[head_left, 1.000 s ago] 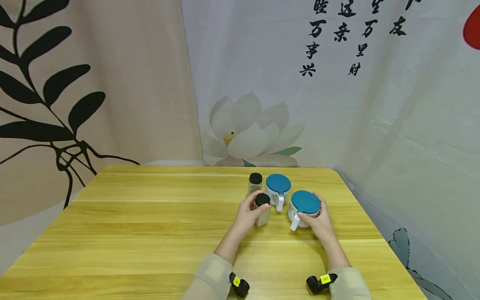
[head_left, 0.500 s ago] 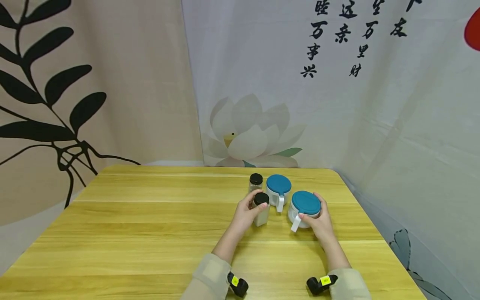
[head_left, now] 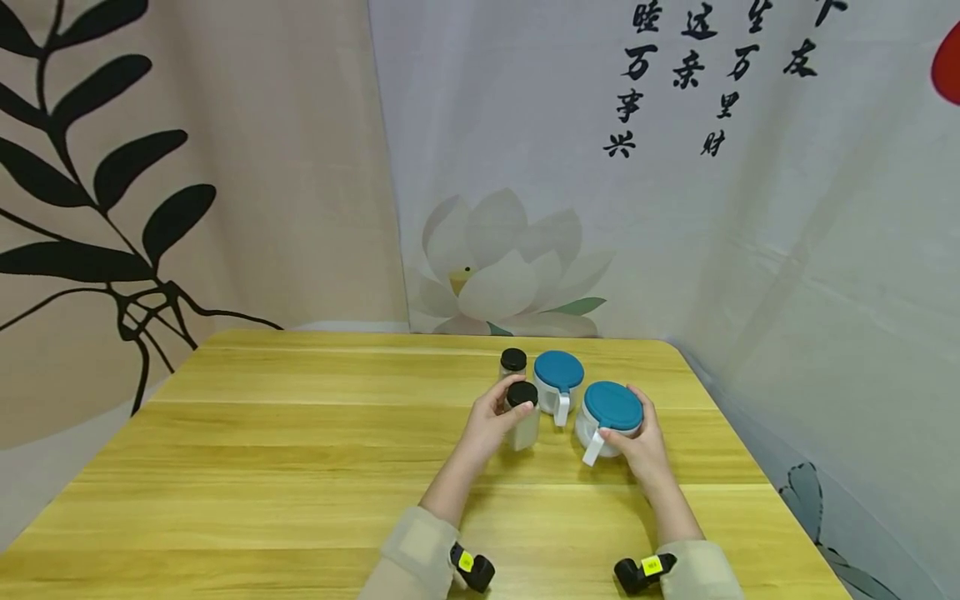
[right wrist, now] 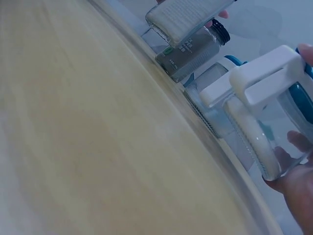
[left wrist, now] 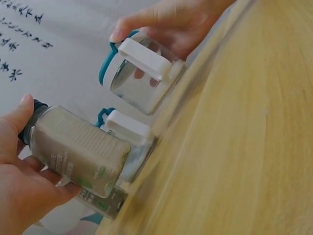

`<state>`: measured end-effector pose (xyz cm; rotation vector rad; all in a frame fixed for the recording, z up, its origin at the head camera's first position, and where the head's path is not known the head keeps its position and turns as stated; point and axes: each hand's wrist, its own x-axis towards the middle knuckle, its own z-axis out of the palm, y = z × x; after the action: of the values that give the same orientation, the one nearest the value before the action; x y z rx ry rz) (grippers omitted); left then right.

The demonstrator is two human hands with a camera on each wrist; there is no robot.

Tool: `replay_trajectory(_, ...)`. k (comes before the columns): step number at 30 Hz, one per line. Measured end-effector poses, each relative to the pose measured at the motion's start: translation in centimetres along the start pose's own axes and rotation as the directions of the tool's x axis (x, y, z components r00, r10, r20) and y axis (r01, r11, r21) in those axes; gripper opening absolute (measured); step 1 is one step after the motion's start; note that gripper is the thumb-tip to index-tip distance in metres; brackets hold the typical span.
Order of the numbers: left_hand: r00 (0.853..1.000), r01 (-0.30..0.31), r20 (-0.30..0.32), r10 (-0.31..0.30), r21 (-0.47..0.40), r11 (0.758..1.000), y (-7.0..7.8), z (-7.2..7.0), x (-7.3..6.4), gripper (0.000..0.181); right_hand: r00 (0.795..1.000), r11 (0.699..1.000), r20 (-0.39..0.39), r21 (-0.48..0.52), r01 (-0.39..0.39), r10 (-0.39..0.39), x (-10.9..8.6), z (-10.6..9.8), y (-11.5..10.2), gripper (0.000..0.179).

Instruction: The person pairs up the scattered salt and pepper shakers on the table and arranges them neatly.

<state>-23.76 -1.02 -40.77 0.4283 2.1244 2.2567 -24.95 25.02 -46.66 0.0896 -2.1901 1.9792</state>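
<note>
My left hand [head_left: 489, 423] grips a clear pepper bottle [left wrist: 78, 147] with a black cap and pale powder, thumb and fingers around its upper part. In the left wrist view it tilts and hangs just above the table. My right hand [head_left: 643, 446] holds a glass seasoning jar [head_left: 613, 408] with a blue lid and white handle, fingers around its far side and thumb near the handle's top. Behind them stand a second black-capped bottle [right wrist: 190, 54], partly covered by the left hand in the head view, and a second blue-lidded jar [head_left: 558, 379].
A wood-grain table [head_left: 262, 467] stretches wide to the left and in front of the hands. Its back edge runs close behind the rear bottle and jar. A printed curtain [head_left: 510, 167] hangs behind it.
My left hand has shifted slightly up and left in the head view, carrying the pepper bottle along. The right hand and its seasoning jar have hardly moved. The head view has drifted slightly.
</note>
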Motion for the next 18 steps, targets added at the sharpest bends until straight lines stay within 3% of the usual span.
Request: replay_trajectory(18,0.998,-0.007,0.057,0.007,0.004,1.0,1.2,-0.8,-0.5,0.045,0.998,0.998,0.007,0.011,0.069,-0.069,-0.5,0.5,-1.0,0.088)
